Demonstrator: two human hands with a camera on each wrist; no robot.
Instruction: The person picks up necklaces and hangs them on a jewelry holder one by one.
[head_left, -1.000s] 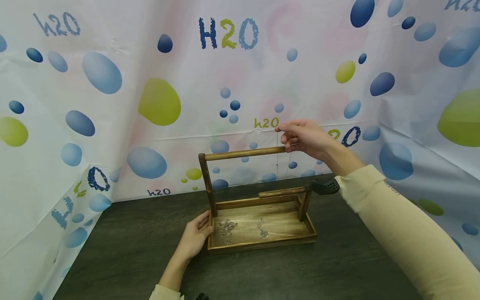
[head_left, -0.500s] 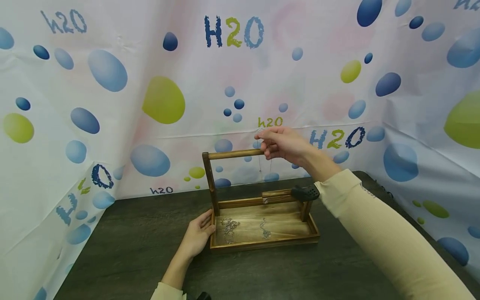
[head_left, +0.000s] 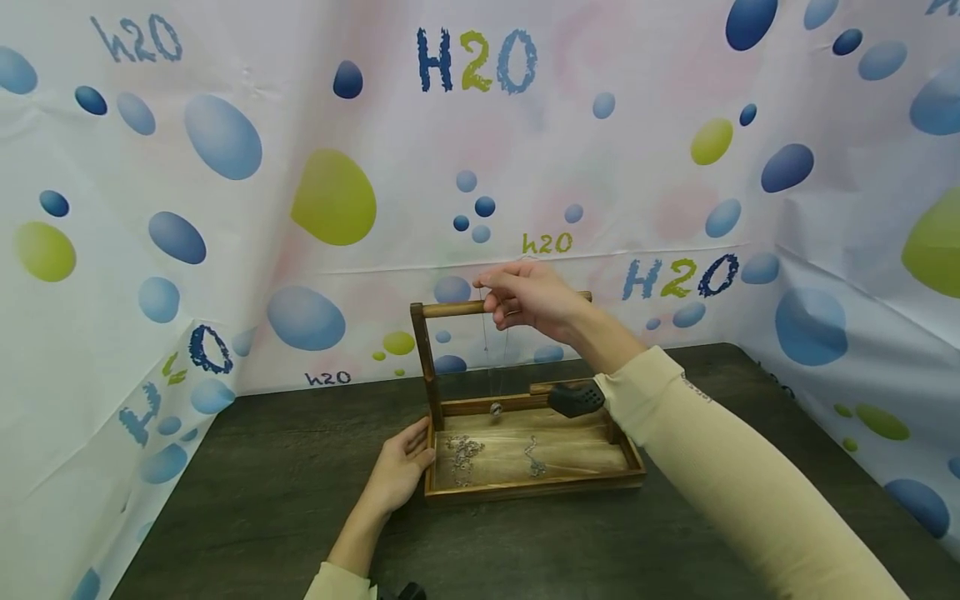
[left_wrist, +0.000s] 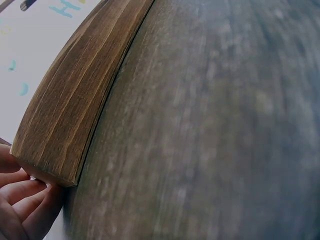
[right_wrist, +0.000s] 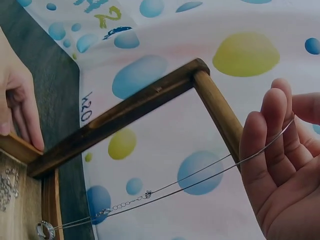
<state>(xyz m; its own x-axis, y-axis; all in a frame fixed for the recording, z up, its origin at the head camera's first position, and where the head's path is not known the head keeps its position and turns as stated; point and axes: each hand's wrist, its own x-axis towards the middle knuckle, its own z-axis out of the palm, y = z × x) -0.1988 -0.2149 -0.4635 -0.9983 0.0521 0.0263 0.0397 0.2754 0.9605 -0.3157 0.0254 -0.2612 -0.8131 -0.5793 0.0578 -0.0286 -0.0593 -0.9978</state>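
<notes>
A wooden jewellery stand (head_left: 540, 487) has a shallow tray, a high bar (head_left: 453, 309) and a shorter low bar (head_left: 547, 388). My left hand (head_left: 397, 467) grips the tray's left end, with the thumb over the rim. High up, my right hand (head_left: 536, 300) holds a thin silver necklace (right_wrist: 185, 187) between thumb and fingers, in front of the high bar. From the necklace hangs a ring-shaped pendant (right_wrist: 45, 230), over the tray's back edge in the head view. A heap of silver chains (head_left: 465, 457) lies at the tray's left, and a single chain (head_left: 536, 460) near its middle.
A dark table (head_left: 300, 475) bears the stand. Behind it hangs a white sheet (head_left: 420, 167) printed with blue and green drops. A black wrist device (head_left: 576, 399) on my right arm hides part of the low bar.
My right hand has moved left along the high bar with the necklace, bringing the pendant over the tray's back edge. The left hand keeps its hold, and the whole view has shifted slightly.
</notes>
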